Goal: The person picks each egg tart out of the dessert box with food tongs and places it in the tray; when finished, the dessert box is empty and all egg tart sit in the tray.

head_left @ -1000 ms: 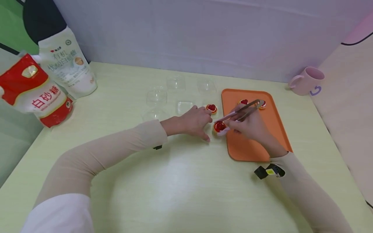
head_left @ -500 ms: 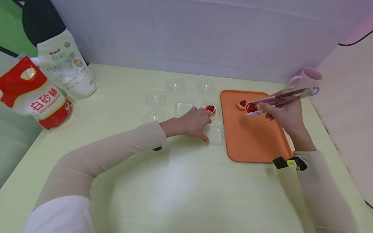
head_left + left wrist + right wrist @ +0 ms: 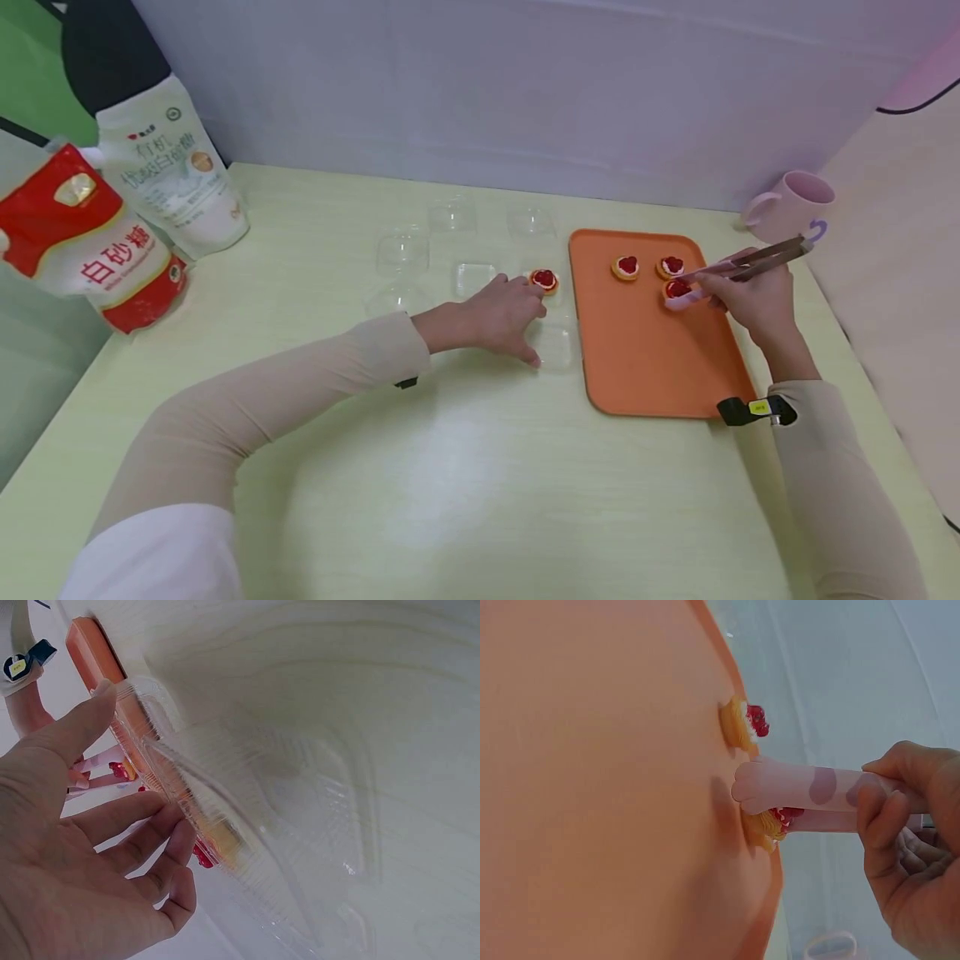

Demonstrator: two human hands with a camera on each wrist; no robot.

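Observation:
My right hand (image 3: 765, 304) grips metal tongs (image 3: 767, 260) with pink paw-shaped tips (image 3: 769, 787). Between the tips is a small tart (image 3: 677, 287) topped with red fruit, low over the orange tray (image 3: 637, 367); in the right wrist view a paw tip partly covers it. Two similar tarts, a left one (image 3: 626, 267) and a right one (image 3: 670, 267), sit behind it on the tray. My left hand (image 3: 504, 317) has its thumb and fingers spread along the edge of a clear plastic box (image 3: 555, 343). Just beyond those fingers lies another tart (image 3: 544, 280).
Several clear plastic containers (image 3: 402, 250) stand left of the tray. A pink mug (image 3: 791, 208) is at the back right. Two bags, a red one (image 3: 97, 242) and a white one (image 3: 176, 167), stand at the back left. A fabric wall (image 3: 480, 92) closes off the rear.
The right hand has carried the tart in the tongs rightward from over the clear box to the orange tray, lately shifting it slightly right. The left hand has stayed at the box.

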